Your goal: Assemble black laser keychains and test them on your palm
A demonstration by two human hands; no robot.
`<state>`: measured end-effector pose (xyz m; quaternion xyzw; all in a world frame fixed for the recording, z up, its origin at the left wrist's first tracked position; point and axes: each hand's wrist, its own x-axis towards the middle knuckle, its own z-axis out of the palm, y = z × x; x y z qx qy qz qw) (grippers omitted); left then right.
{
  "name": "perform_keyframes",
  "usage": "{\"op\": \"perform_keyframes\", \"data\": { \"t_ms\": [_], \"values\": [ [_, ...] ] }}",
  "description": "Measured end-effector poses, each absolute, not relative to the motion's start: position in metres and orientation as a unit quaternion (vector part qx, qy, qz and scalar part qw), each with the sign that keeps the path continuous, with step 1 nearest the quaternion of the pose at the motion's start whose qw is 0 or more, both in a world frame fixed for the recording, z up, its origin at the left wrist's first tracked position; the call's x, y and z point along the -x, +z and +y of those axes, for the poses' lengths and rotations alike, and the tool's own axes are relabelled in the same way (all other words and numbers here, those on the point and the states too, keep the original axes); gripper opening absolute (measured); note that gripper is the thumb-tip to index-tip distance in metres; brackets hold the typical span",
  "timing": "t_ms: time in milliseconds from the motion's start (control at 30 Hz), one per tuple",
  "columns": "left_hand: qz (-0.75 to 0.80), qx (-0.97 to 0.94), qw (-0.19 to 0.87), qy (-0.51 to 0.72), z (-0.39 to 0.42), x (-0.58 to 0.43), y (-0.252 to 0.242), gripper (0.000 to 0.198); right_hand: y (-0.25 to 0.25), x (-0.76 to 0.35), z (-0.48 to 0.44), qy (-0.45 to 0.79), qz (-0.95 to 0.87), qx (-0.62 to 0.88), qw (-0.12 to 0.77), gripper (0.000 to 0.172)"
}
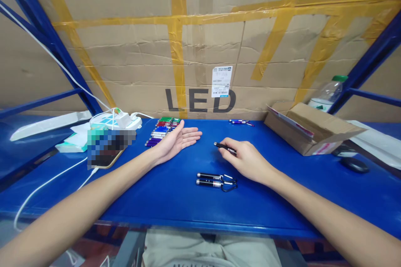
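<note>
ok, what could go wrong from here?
The left hand is right by the row of coloured pens; a sweep might scatter them.
The right hand, holding a black pen, could knock the two loose black pens.
The left forearm, near the phone's white cable, might snag it.

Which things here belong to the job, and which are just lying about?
Apparently in the job:
black pen-like item in the right hand
two black ones on the table
row of coloured ones by the left hand

Apparently just lying about:
phone
power strip
bottle
mouse
</note>
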<state>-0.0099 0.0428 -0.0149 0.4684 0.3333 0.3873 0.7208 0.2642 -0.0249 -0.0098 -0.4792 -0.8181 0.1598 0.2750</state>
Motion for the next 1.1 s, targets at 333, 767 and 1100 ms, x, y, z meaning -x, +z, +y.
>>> {"op": "perform_keyframes", "data": {
  "t_ms": [333, 767, 1100],
  "values": [
    [0.314, -0.456, 0.729, 0.403, 0.0436, 0.0117, -0.0164, 0.072, -0.0073, -0.2687, -0.0223, 0.133, -0.805, 0.499, 0.294, 0.028],
    [0.32, -0.473, 0.714, 0.405, 0.0448, 0.0119, -0.0179, 0.06, -0.0074, -0.2655, -0.0233, 0.135, -0.807, 0.516, 0.254, 0.026],
    [0.304, -0.482, 0.706, 0.421, 0.0403, 0.011, -0.016, 0.046, -0.0062, -0.2675, -0.024, 0.162, -0.797, 0.516, 0.268, 0.026]
  ]
}}
